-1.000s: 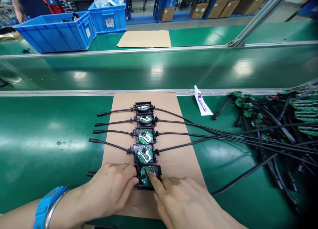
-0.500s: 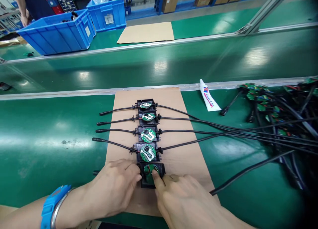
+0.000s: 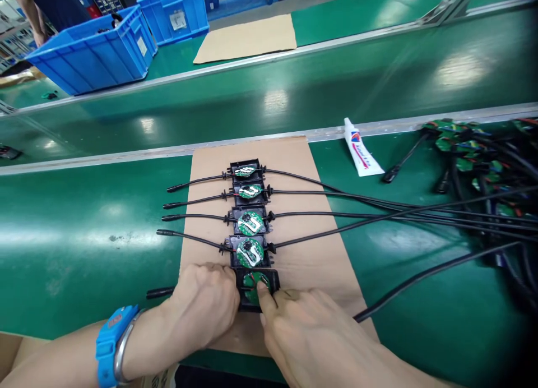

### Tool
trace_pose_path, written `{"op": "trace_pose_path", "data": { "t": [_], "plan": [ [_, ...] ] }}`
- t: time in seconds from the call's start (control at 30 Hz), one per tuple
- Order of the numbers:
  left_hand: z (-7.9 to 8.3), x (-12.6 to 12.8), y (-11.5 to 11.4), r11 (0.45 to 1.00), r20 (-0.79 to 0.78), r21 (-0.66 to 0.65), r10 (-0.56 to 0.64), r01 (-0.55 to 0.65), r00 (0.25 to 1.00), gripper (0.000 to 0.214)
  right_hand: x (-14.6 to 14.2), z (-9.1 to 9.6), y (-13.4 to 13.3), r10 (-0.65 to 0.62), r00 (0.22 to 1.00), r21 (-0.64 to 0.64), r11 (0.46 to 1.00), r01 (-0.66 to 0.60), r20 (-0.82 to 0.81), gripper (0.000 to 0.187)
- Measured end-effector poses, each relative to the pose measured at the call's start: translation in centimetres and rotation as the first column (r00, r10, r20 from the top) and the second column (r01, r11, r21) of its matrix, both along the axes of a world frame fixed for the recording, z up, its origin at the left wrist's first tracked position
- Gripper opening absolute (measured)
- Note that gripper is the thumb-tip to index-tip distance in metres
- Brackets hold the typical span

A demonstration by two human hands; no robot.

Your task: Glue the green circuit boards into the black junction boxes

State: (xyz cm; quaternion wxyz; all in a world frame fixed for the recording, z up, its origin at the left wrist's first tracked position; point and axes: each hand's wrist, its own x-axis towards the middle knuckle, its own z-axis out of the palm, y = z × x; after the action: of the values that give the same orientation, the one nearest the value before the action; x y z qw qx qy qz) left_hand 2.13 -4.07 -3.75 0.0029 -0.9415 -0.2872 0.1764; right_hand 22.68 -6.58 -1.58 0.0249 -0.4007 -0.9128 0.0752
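Nearest me on the cardboard lies an open black plastic housing (image 3: 273, 278) with a green circuit board (image 3: 251, 294) inside. My left hand (image 3: 205, 301) is closed at its left edge, its fingertips hidden; a short black cable (image 3: 159, 292) sticks out beyond the wrist. My right hand (image 3: 302, 326) presses its index fingertip onto the board, with the other fingers curled by the housing's right side. A thick black cable (image 3: 378, 308) emerges past this hand. Farther up, several similar housings stand in a column, each with a round board (image 3: 250, 253) bearing white paste and cables on both sides.
Under the housings lies a cardboard sheet (image 3: 311, 264). A white tube (image 3: 362, 149) rests right of it, near a pile of cabled boards (image 3: 474, 158). Beyond the metal rail are blue bins (image 3: 92, 57), another cardboard piece (image 3: 247, 37) and a person's arm (image 3: 31, 9).
The view has shifted and tilted slightly. My left hand has turned a little more over the housing's left edge; my right index finger stays on the board.
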Motion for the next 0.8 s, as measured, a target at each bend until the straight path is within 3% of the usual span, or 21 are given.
{"op": "trace_pose_path", "data": {
  "t": [0.07, 0.23, 0.27, 0.33, 0.47, 0.53, 0.63, 0.73, 0.8],
  "plan": [
    [0.5, 0.2, 0.2, 1.0, 0.062, 0.007, 0.027, -0.028, 0.998, 0.023, -0.1, -0.1, 0.0, -0.007, 1.0, -0.02, 1.0, 0.006, -0.014, 0.045],
    [2.8, 0.7, 0.0, 0.963, 0.279, 0.01, 0.256, -0.269, 0.926, 0.02, 0.3, 0.5, 0.1, -0.094, 0.994, -0.171, 0.982, 0.085, -0.048, 0.039],
    [3.0, 0.6, -0.2, 0.966, 0.345, -0.002, 0.242, -0.257, 0.907, 0.021, 0.6, 0.7, 0.2, -0.111, 0.992, -0.234, 0.968, 0.092, -0.068, 0.036],
    [2.8, 0.4, -0.7, 0.993, 0.444, -0.042, 0.115, -0.108, 0.889, 0.026, 1.4, 1.3, 0.3, -0.153, 0.981, -0.368, 0.924, 0.1, -0.119, 0.03],
    [1.4, 0.1, -0.9, 0.986, 0.494, -0.065, -0.103, 0.156, 0.863, 0.03, 2.8, 2.1, 0.2, -0.283, 0.949, -0.514, 0.84, 0.173, -0.142, 0.025],
    [0.9, 0.0, -0.6, 0.981, 0.485, -0.063, -0.133, 0.186, 0.864, 0.029, 3.0, 2.2, -0.1, -0.309, 0.942, -0.506, 0.838, 0.204, -0.131, 0.018],
    [0.9, 0.0, -0.1, 0.975, 0.468, -0.094, -0.134, 0.2, 0.873, 0.029, 2.8, 2.0, -0.6, -0.262, 0.954, -0.411, 0.893, 0.184, -0.142, 0.009],
    [1.1, 0.0, 0.0, 0.968, 0.451, -0.158, -0.104, 0.195, 0.886, 0.029, 2.5, 0.8, -0.7, -0.196, 0.956, -0.278, 0.951, 0.132, -0.218, 0.015],
    [1.3, 0.0, 0.0, 0.964, 0.45, -0.184, -0.09, 0.191, 0.888, 0.028, 2.6, -0.4, -0.7, -0.217, 0.928, -0.237, 0.96, 0.147, -0.302, 0.02]
  ]
}}
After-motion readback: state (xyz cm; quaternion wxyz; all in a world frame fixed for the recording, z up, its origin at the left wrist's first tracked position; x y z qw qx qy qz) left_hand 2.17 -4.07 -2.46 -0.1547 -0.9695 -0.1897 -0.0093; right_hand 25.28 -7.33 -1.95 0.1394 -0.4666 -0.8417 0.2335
